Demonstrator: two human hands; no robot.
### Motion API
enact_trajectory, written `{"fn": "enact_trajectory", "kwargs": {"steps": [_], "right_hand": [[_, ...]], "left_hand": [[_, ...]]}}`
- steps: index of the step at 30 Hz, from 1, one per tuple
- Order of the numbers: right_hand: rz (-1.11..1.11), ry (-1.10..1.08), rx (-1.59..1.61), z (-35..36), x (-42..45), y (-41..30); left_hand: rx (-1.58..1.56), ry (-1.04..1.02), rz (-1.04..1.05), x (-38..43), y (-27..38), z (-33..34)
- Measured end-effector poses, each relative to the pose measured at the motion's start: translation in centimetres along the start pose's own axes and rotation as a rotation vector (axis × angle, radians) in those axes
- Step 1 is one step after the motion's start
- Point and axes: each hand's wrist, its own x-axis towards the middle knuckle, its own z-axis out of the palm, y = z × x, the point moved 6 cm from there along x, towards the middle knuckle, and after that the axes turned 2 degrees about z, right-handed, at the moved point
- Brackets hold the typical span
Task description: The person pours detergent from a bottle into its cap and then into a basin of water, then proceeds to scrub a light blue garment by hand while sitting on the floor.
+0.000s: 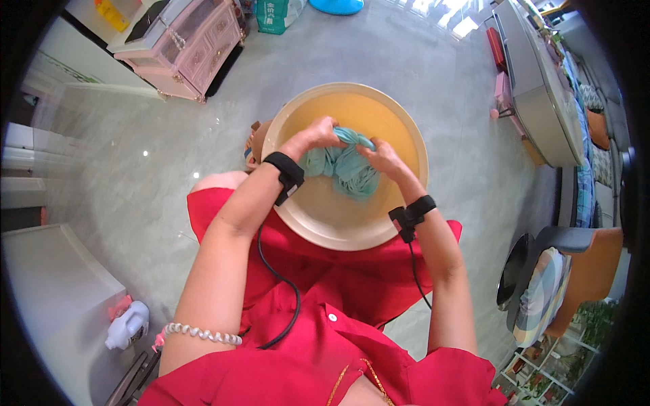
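A round cream basin (350,243) of yellowish water stands in front of my knees. A wet teal cloth (355,172) lies partly in the water, its upper part bunched and twisted between my hands. My left hand (323,133) grips the twisted part on its left side. On the other side, my right hand (381,155) is closed around the same cloth. The cloth's lower folds spread loosely in the water. Black straps with small devices, the left wrist strap (284,175) and the right wrist strap (410,215), trail dark cables. My fingers partly hide the gripped cloth.
A pink drawer cabinet (203,56) stands at the upper left, a grey table (541,86) at the upper right. On the right is a chair (589,279) with a checked cushion. A detergent jug (129,325) sits at lower left. The floor (152,177) is glossy grey.
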Motion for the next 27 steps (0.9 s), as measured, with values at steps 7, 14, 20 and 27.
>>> {"fn": "enact_trajectory", "kwargs": {"steps": [7, 14, 20, 27], "right_hand": [[-0.201, 0.075, -0.047, -2.9, -4.7, -1.9], [-0.049, 0.121, -0.174, -0.2, -2.9, -0.3], [0.158, 0.081, -0.499, 4.0, -0.2, 0.7], [-0.004, 0.141, -0.439, 3.6, 4.6, 1.9]], "left_hand": [[0.326, -0.022, 0.215, -4.4, 5.0, 0.1], [0.418, -0.077, 0.06, -3.5, 0.9, 3.0], [0.812, -0.034, -0.308, -2.2, 0.6, 5.8], [0.714, -0.074, -0.41, 3.2, -3.0, 6.0]]}}
